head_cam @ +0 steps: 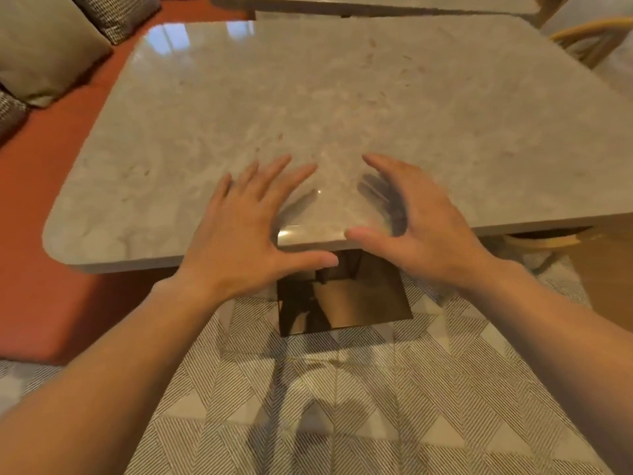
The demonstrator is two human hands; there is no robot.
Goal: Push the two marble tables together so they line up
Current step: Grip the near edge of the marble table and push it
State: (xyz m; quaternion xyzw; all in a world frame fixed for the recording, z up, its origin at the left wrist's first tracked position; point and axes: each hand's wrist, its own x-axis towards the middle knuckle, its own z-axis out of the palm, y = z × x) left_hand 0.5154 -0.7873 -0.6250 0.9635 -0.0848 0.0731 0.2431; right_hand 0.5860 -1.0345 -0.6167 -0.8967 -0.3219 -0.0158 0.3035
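Observation:
A pale marble table (342, 97) with rounded corners fills the middle of the view. A second marble table (376, 3) lies just beyond its far edge, with a thin gap between the two tops. My left hand (246, 231) hovers over the near edge with fingers spread, thumb below the rim. My right hand (421, 221) is beside it, fingers apart and curved above the top, thumb at the edge. Neither hand grips anything. Whether the palms touch the marble I cannot tell.
A shiny bronze pedestal base (342, 303) stands under the near table on a patterned tile floor (342, 406). A red bench seat (51, 269) with cushions (44, 53) runs along the left. A wicker chair (589, 36) stands at the far right.

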